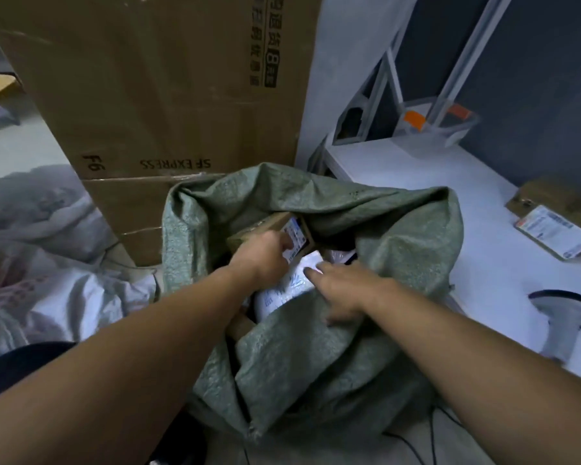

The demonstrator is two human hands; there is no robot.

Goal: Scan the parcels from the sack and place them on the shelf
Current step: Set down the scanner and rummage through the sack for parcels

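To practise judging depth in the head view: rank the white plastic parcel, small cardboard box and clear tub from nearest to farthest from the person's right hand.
1. white plastic parcel, inside the sack, right under the right hand.
2. small cardboard box, just beyond, gripped by the left hand.
3. clear tub, far back on the white table.

Surface: on your right you have a white tabletop (416, 182) that reaches back to the wall.
Far end: a clear plastic tub (450, 125) with orange tabs sits on it.
Right edge: a flat cardboard parcel (557, 196) lies there, with a printed label (555, 231) at its near edge, face up.
Near right: a dark-rimmed round object (564, 307); what it is, you cannot tell.
Your left: a tall carton (168, 95), with white sacks (64, 297) beside it.
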